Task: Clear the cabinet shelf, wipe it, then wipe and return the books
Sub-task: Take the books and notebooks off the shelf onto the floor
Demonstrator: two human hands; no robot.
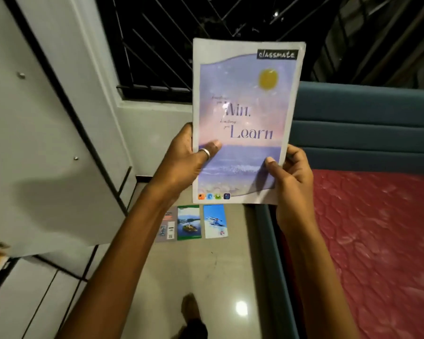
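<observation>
I hold a purple and pink notebook (pixel 245 113) upright in front of me, its cover marked "classmate" and "Win, Learn". My left hand (pixel 186 160) grips its lower left edge, thumb with a ring lying across the cover. My right hand (pixel 291 177) grips the lower right corner, thumb on the cover and fingers behind. Three more books lie flat in a row on the floor below: a grey one (pixel 168 226), a green one (pixel 189 222) and a blue and white one (pixel 215 221). No cloth is in view.
A white cabinet (pixel 42 133) with black trim stands at the left. At the right is a bed with a blue frame (pixel 269 253) and a red mattress (pixel 377 241). A barred window (pixel 157 45) is behind. My foot (pixel 190 307) rests on the glossy tiled floor (pixel 181 265).
</observation>
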